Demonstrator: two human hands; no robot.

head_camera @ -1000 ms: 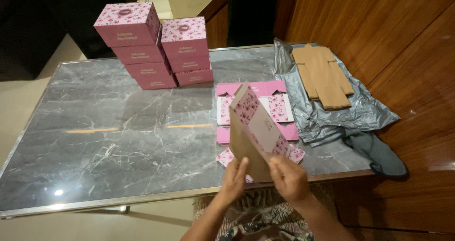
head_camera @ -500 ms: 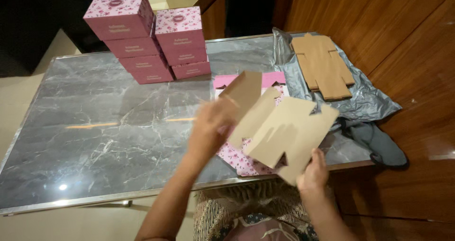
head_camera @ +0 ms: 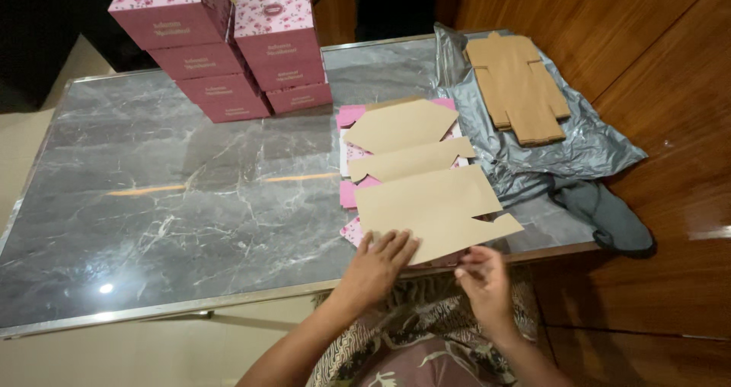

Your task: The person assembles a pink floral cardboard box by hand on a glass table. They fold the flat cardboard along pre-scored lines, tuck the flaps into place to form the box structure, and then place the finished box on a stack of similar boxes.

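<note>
Marble table (head_camera: 167, 197), brown carton blank (head_camera: 430, 204), pink boxes (head_camera: 228, 52)

place: home room | cues: marble-top table (head_camera: 190, 181), wood-panelled wall (head_camera: 609, 37), stacked pink gift boxes (head_camera: 221, 44)

Brown card blank (head_camera: 426, 204); pink floral boxes (head_camera: 221, 52); grey marble table (head_camera: 190, 189); silver bag (head_camera: 586, 147)

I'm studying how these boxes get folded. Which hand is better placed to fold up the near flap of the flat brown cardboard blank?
Likely the right hand: it pinches the near edge of the flat brown cardboard blank, while the left hand lies flat on it, pinning it to the grey marble table.
</note>
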